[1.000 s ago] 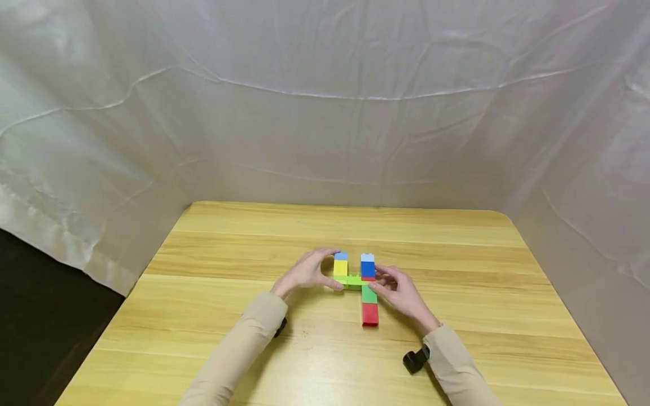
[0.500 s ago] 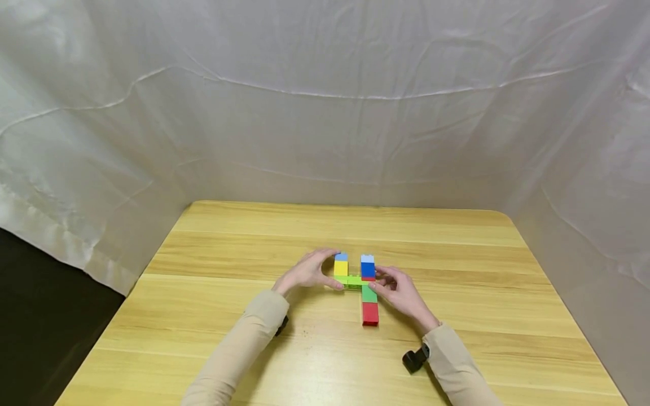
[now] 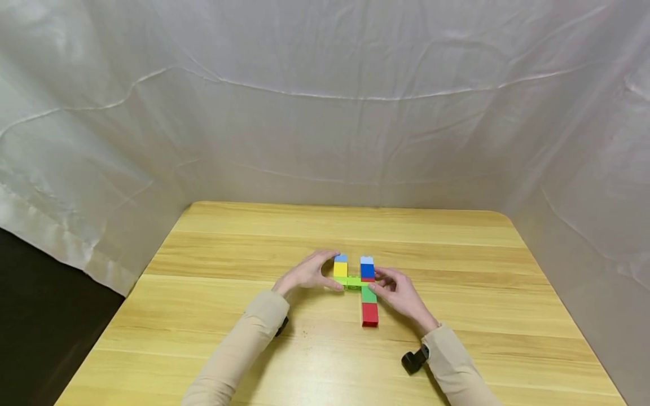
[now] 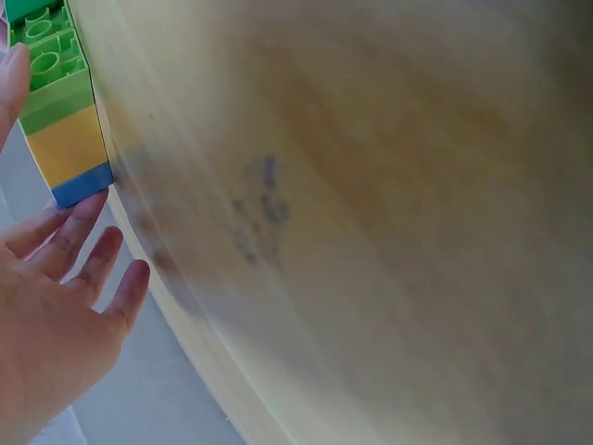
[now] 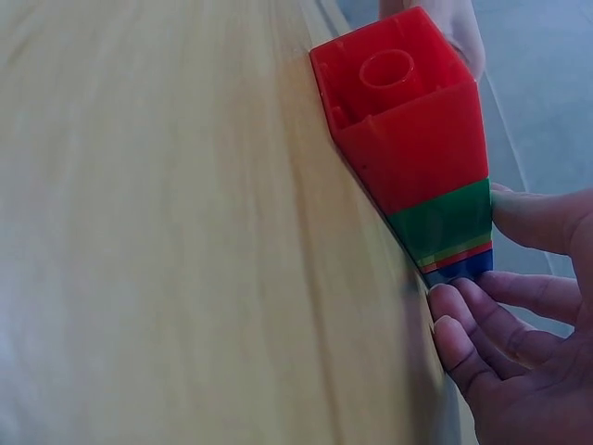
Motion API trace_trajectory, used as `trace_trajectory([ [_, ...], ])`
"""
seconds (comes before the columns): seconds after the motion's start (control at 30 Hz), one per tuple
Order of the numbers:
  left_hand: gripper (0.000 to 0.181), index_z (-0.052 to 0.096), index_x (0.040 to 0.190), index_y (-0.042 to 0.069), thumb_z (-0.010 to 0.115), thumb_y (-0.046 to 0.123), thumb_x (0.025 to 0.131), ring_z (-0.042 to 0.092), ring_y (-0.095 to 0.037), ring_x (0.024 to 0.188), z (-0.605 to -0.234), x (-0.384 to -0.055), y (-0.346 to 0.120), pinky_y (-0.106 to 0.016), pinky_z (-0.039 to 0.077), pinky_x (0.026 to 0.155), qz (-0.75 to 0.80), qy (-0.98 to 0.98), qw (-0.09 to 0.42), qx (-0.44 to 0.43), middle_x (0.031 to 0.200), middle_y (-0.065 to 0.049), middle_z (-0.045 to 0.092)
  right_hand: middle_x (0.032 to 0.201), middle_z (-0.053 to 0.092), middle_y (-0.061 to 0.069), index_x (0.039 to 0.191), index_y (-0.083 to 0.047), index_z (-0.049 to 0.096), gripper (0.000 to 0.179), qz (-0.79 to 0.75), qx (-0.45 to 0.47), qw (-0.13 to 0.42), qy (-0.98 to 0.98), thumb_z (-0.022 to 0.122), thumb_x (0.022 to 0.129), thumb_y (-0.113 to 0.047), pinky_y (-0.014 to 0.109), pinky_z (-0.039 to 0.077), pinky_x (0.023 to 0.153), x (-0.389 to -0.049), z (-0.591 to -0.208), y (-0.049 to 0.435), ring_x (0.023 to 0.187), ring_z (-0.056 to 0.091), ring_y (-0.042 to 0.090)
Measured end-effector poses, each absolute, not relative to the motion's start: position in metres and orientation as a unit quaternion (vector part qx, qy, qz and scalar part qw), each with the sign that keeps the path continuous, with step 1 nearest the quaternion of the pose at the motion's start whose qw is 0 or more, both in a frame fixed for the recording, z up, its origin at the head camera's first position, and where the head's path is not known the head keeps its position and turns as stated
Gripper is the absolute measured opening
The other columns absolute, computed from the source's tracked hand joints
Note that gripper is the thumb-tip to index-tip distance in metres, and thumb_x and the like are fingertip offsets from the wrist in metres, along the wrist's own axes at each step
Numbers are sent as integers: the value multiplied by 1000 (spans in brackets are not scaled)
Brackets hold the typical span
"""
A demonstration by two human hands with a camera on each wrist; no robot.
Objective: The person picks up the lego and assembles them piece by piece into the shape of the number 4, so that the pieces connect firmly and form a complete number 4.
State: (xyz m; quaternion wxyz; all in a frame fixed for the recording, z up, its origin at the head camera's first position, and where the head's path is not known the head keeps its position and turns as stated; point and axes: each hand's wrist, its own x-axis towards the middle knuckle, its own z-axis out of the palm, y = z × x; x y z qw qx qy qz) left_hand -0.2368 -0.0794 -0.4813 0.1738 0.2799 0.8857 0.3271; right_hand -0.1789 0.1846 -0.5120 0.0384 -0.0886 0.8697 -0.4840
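Observation:
A joined build of toy building bricks lies on the wooden table (image 3: 325,361). Its short left column has a light-blue brick (image 3: 341,258) at the far end and a yellow brick (image 3: 341,269) below it. A lime-green brick (image 3: 354,282) bridges to the longer right column. That column runs from pale blue through dark blue (image 3: 367,271) and green (image 3: 369,295) to a hollow-ended red brick (image 5: 408,120). My left hand (image 3: 307,273) pinches the left column, thumb by the lime green, fingertips at the blue end (image 4: 83,185). My right hand (image 3: 402,293) grips the right column at the green and blue bricks.
Pale hanging sheets (image 3: 325,141) surround the table at the back and both sides. A black wrist device (image 3: 415,360) sits below the right sleeve. Small dark specks (image 3: 305,334) mark the tabletop in front of the bricks.
The far ends of both brick columns have dropped very slightly toward me. Both hands keep their hold and hardly move.

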Motion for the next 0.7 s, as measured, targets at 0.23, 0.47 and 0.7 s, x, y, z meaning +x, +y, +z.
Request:
trace_trajectory([
  [0.23, 105, 23, 159, 4, 87, 31, 79, 22, -38, 154, -480, -233, -81, -57, 23, 126, 348, 880, 202, 254, 166, -18, 25, 122, 67, 20, 137, 5, 56, 51, -487, -88, 37, 868, 72, 93, -17, 18, 51, 78, -178, -512, 185, 96, 62, 19],
  [0.47, 119, 16, 160, 3, 91, 27, 72, 20, -38, 155, -479, -233, -89, -59, 19, 126, 355, 880, 193, 250, 167, -18, 20, 124, 65, 21, 138, 4, 55, 52, -486, -83, 30, 869, 71, 94, -20, 18, 52, 80, -176, -513, 188, 97, 63, 20],
  [0.7, 125, 15, 160, 4, 94, 29, 67, 14, -38, 157, -477, -233, -94, -59, 12, 127, 328, 896, 162, 253, 168, -20, 16, 125, 65, 21, 138, 2, 56, 51, -489, -85, 24, 868, 72, 94, -19, 17, 52, 81, -178, -512, 191, 97, 63, 20],
])
